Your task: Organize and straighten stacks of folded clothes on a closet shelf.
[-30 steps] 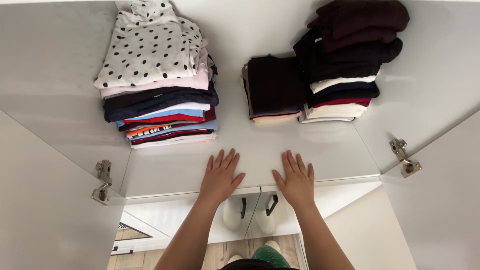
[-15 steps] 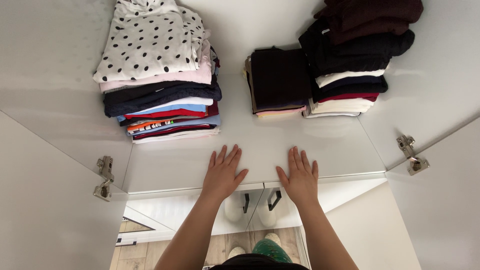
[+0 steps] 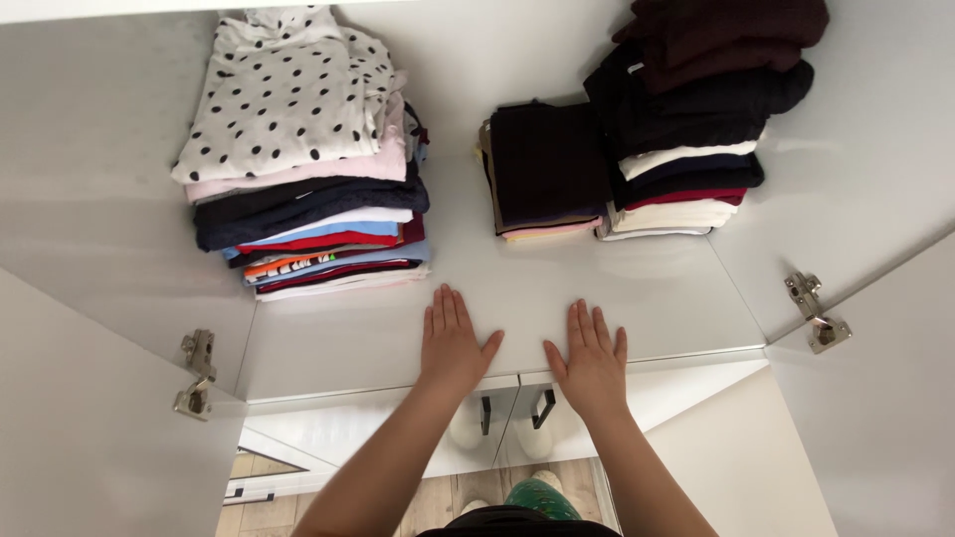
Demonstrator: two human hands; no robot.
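We looked down on a white shelf [image 3: 537, 288] inside an open wardrobe. Three stacks of folded clothes lay on it. The left stack [image 3: 308, 209] was tall, topped by a white polka-dot top [image 3: 284, 94], with pink, navy, white, red and pale blue layers under it. Near the middle sat a low stack [image 3: 547, 169] with a black piece on top and a pink one at the bottom. Touching it on the right rose the right stack [image 3: 691, 119], dark maroon and black above, white and red below. Our left hand [image 3: 453, 343] and right hand [image 3: 592, 358] lay flat on the shelf's bare front, fingers spread, apart from the stacks.
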